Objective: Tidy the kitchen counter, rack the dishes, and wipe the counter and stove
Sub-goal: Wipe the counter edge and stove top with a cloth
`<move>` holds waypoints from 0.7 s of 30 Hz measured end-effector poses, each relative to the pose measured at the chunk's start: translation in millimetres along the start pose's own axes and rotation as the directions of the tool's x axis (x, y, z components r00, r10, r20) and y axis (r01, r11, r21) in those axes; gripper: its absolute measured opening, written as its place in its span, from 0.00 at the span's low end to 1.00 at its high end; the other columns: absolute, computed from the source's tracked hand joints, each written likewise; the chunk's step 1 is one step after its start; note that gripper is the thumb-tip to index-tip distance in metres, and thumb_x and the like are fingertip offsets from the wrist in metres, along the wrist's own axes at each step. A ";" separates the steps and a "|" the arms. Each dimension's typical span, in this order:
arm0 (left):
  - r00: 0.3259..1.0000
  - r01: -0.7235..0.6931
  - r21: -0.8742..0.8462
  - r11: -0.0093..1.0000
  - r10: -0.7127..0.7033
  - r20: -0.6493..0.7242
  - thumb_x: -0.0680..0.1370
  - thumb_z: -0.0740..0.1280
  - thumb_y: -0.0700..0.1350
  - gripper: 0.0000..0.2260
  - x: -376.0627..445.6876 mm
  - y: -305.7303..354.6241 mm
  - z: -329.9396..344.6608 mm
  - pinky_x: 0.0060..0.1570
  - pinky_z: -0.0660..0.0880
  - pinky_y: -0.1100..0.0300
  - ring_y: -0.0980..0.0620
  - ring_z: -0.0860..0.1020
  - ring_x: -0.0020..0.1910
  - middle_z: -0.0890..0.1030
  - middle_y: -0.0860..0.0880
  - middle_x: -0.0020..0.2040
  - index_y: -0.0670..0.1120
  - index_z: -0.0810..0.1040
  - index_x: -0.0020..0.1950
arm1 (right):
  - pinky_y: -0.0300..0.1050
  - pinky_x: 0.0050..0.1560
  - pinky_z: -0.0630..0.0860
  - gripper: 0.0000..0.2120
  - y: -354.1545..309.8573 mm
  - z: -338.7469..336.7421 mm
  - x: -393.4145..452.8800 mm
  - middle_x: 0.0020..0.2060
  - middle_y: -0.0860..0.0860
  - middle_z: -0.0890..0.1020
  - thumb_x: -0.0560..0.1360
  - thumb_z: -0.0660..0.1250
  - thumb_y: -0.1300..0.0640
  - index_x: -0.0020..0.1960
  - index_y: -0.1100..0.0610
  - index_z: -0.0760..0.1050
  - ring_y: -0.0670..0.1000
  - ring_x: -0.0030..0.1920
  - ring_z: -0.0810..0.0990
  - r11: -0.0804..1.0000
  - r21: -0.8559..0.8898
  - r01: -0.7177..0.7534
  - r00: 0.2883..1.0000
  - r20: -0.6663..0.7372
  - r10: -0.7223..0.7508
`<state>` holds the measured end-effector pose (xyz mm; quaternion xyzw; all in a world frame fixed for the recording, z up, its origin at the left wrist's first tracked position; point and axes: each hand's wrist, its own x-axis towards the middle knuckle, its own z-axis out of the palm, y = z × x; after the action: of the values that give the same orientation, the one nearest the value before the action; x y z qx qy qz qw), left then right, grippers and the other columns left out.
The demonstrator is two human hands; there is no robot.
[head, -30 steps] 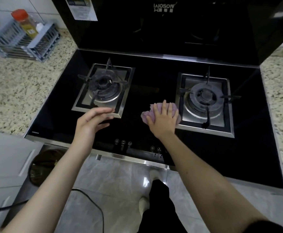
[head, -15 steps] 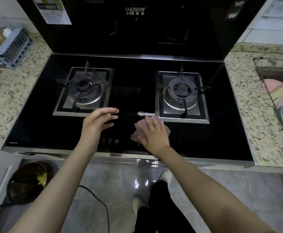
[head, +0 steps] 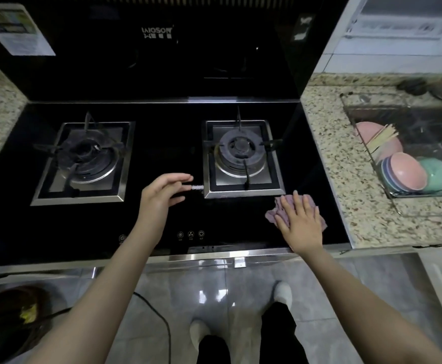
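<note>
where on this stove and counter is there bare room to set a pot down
Free: the black glass between the left burner and right burner, and the granite strip between stove and dish rack. Crowded: front right, where the right hand presses the cloth; the rack holds bowls.

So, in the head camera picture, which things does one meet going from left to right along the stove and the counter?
Left burner → left hand → right burner → right hand pressing flat on the cloth → granite counter → dish rack with the bowls.
</note>
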<state>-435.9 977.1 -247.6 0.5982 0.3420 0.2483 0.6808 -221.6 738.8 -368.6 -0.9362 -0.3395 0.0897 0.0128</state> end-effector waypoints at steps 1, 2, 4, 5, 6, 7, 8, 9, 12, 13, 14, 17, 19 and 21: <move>1.000 0.009 0.002 1.000 -0.009 -0.001 0.78 0.60 0.37 0.12 3.1 -2.2 8.5 0.52 0.77 0.54 0.51 0.82 0.51 0.84 0.51 0.50 0.49 0.82 0.48 | 0.58 0.74 0.45 0.28 6.7 -1.4 5.8 0.77 0.53 0.50 0.79 0.53 0.41 0.77 0.46 0.52 0.57 0.77 0.47 1.000 0.000 -0.022 1.000 0.002 0.022; 1.000 0.019 0.000 1.000 -0.019 -0.007 0.78 0.60 0.37 0.12 5.0 -4.4 14.9 0.52 0.77 0.55 0.51 0.82 0.51 0.84 0.51 0.49 0.48 0.82 0.48 | 0.58 0.74 0.44 0.28 10.5 -2.7 10.7 0.78 0.53 0.49 0.79 0.52 0.41 0.77 0.46 0.51 0.57 0.77 0.46 0.999 -0.004 -0.036 0.999 0.003 0.036; 0.999 0.048 -0.017 0.999 -0.048 -0.023 0.78 0.60 0.36 0.12 9.8 -9.2 33.1 0.51 0.76 0.55 0.51 0.82 0.50 0.85 0.51 0.47 0.48 0.82 0.46 | 0.58 0.74 0.44 0.28 19.9 -5.0 21.5 0.78 0.53 0.48 0.80 0.51 0.41 0.77 0.47 0.50 0.57 0.77 0.45 0.999 -0.017 -0.035 0.999 0.003 0.035; 0.998 0.063 -0.025 0.998 -0.063 -0.027 0.78 0.61 0.36 0.12 13.6 -11.4 44.4 0.50 0.76 0.56 0.50 0.81 0.50 0.84 0.51 0.47 0.48 0.82 0.46 | 0.59 0.74 0.44 0.29 25.0 -6.1 27.5 0.78 0.53 0.48 0.80 0.50 0.41 0.77 0.47 0.49 0.57 0.77 0.45 0.999 -0.022 -0.026 1.000 0.004 0.026; 0.997 0.075 -0.027 0.997 -0.076 -0.030 0.78 0.61 0.35 0.12 16.0 -13.3 53.3 0.49 0.75 0.57 0.50 0.81 0.49 0.84 0.49 0.47 0.48 0.82 0.45 | 0.59 0.74 0.44 0.29 27.7 -6.6 32.3 0.78 0.53 0.48 0.80 0.50 0.40 0.77 0.47 0.49 0.57 0.77 0.45 1.000 -0.027 -0.013 1.000 0.005 0.013; 0.996 0.086 -0.025 0.996 -0.086 -0.024 0.77 0.61 0.35 0.12 21.2 -14.9 66.9 0.48 0.76 0.59 0.50 0.80 0.49 0.84 0.48 0.47 0.47 0.82 0.45 | 0.59 0.74 0.44 0.29 34.0 -7.8 39.4 0.78 0.54 0.48 0.80 0.50 0.40 0.77 0.47 0.49 0.57 0.77 0.46 1.000 -0.026 -0.001 1.000 0.004 0.002; 0.995 0.095 -0.026 0.995 -0.095 -0.021 0.77 0.61 0.35 0.12 24.5 -16.0 77.0 0.46 0.76 0.62 0.50 0.80 0.49 0.83 0.47 0.47 0.47 0.82 0.45 | 0.59 0.73 0.45 0.29 36.8 -8.7 44.8 0.77 0.54 0.49 0.79 0.51 0.40 0.77 0.47 0.49 0.57 0.77 0.46 1.000 -0.024 0.011 1.000 0.004 -0.011; 0.995 0.098 -0.031 0.995 -0.099 -0.018 0.77 0.61 0.34 0.12 29.5 -16.5 88.5 0.44 0.76 0.65 0.51 0.80 0.48 0.83 0.47 0.47 0.46 0.81 0.45 | 0.59 0.74 0.45 0.29 40.8 -9.5 51.6 0.77 0.54 0.49 0.79 0.51 0.40 0.77 0.47 0.50 0.58 0.77 0.47 0.999 -0.024 0.024 1.000 0.000 -0.024; 0.995 0.098 -0.043 0.994 -0.099 -0.028 0.77 0.61 0.35 0.11 47.9 -17.1 120.0 0.45 0.76 0.63 0.53 0.81 0.47 0.84 0.50 0.45 0.46 0.82 0.45 | 0.58 0.73 0.46 0.29 52.8 -13.1 78.6 0.77 0.53 0.50 0.79 0.51 0.39 0.77 0.46 0.50 0.58 0.77 0.48 0.997 -0.043 0.066 0.998 0.011 -0.066; 0.996 0.084 -0.039 0.996 -0.085 -0.034 0.77 0.61 0.35 0.11 53.9 -16.9 128.0 0.46 0.75 0.62 0.54 0.81 0.47 0.84 0.50 0.45 0.46 0.82 0.46 | 0.58 0.73 0.46 0.29 54.9 -14.6 88.8 0.77 0.53 0.51 0.79 0.51 0.39 0.77 0.46 0.50 0.58 0.77 0.48 0.996 -0.039 0.085 0.996 0.018 -0.084; 0.997 0.069 -0.030 0.997 -0.070 -0.045 0.77 0.62 0.35 0.11 60.8 -17.2 135.3 0.47 0.76 0.61 0.53 0.81 0.47 0.84 0.50 0.45 0.46 0.82 0.46 | 0.58 0.73 0.46 0.29 57.9 -15.8 100.3 0.77 0.53 0.50 0.79 0.51 0.40 0.77 0.46 0.50 0.58 0.77 0.48 0.994 -0.033 0.105 0.994 0.025 -0.104; 0.992 0.048 -0.016 0.999 -0.050 -0.116 0.77 0.62 0.35 0.11 84.6 -17.4 152.9 0.47 0.76 0.62 0.53 0.81 0.49 0.84 0.50 0.46 0.47 0.82 0.47 | 0.58 0.73 0.45 0.28 63.2 -24.0 143.3 0.77 0.53 0.50 0.79 0.51 0.40 0.77 0.46 0.51 0.58 0.77 0.47 0.986 -0.014 0.165 0.986 0.037 -0.164; 0.985 0.041 -0.024 0.999 -0.044 -0.165 0.78 0.62 0.35 0.12 100.6 -18.0 158.5 0.47 0.75 0.63 0.51 0.81 0.52 0.84 0.48 0.48 0.48 0.82 0.47 | 0.59 0.73 0.47 0.28 63.0 -30.2 175.4 0.77 0.54 0.53 0.79 0.54 0.42 0.76 0.47 0.54 0.59 0.77 0.49 0.977 0.002 0.215 0.976 0.013 -0.215; 0.978 0.025 -0.031 0.999 -0.031 -0.205 0.77 0.62 0.35 0.12 112.2 -17.6 161.3 0.48 0.73 0.62 0.50 0.80 0.54 0.83 0.47 0.50 0.48 0.83 0.47 | 0.60 0.73 0.49 0.27 60.3 -35.9 205.0 0.77 0.54 0.55 0.79 0.54 0.43 0.76 0.47 0.57 0.59 0.76 0.51 0.965 -0.003 0.263 0.965 -0.006 -0.263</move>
<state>-242.0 954.2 -275.7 0.5547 0.4154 0.3041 0.6537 -22.6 824.6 -371.1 -0.8831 -0.4610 0.0836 0.0247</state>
